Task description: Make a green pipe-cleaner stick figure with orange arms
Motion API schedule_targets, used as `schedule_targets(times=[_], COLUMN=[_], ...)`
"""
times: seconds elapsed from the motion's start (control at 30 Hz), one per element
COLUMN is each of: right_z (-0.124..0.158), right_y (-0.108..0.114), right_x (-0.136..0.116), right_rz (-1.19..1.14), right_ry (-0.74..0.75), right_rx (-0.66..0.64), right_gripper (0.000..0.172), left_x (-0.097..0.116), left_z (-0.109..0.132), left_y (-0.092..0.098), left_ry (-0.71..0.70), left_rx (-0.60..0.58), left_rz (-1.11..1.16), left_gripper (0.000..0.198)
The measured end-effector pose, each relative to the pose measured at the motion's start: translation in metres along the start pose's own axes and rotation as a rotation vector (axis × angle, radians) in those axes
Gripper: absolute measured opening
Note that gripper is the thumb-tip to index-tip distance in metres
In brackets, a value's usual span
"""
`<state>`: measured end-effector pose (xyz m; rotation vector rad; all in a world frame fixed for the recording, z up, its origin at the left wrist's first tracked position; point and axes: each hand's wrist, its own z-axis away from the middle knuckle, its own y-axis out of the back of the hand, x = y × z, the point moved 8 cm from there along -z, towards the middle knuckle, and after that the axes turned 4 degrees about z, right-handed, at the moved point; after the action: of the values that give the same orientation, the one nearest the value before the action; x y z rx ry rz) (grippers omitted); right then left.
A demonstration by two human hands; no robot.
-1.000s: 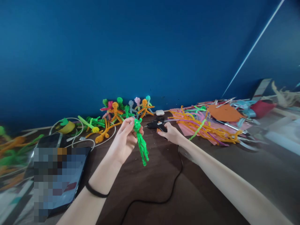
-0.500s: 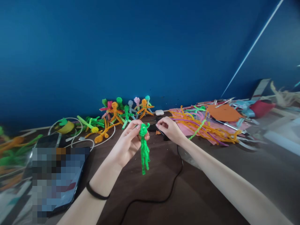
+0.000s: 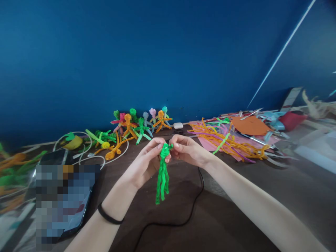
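A green pipe-cleaner figure [image 3: 163, 175] hangs upright in front of me, its coiled head at the top and several fuzzy limbs dangling below. My left hand [image 3: 144, 161] grips the head between thumb and fingers. From the other side, my right hand [image 3: 187, 149] pinches the short loose end that sticks out at the right of the head. Both hands are closed and almost meet above the dark table [image 3: 210, 217]. Fingers cover part of the head.
Several finished pipe-cleaner figures [image 3: 141, 126] stand along the blue wall. Orange pipe cleaners [image 3: 225, 143] lie on pink paper at right, near an orange sheet [image 3: 250, 126]. A white case [image 3: 178, 125], a tablet [image 3: 90, 196] and a black cable [image 3: 195, 206] are also on the table.
My right hand has come left from beside a black object to the figure's head and now pinches its loose end. The figure has turned slightly in my left hand, its limbs more spread.
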<state>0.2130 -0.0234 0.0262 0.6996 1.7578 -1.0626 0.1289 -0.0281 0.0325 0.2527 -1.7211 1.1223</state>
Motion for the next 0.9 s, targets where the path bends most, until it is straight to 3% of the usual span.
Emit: schedule_targets(times=[0.17,0.4,0.9], right_z=[0.001,0.002,0.003], right_y=[-0.005,-0.011,-0.011], right_x=[0.005,0.005,-0.003], right_rz=[0.023,-0.009,0.05], right_ry=[-0.043,0.013,-0.04], right_rx=[-0.074,-0.192,-0.126], right_gripper=[0.03,0.023,0.029], left_x=[-0.004,-0.009,-0.01], left_z=[0.001,0.0,0.001], left_y=[-0.006,-0.008,-0.01], left_ry=[0.038,0.05,0.038], left_rx=[-0.018,-0.037,-0.028], left_rz=[0.01,0.022,0.004], left_gripper=[0.008,0.009,0.007])
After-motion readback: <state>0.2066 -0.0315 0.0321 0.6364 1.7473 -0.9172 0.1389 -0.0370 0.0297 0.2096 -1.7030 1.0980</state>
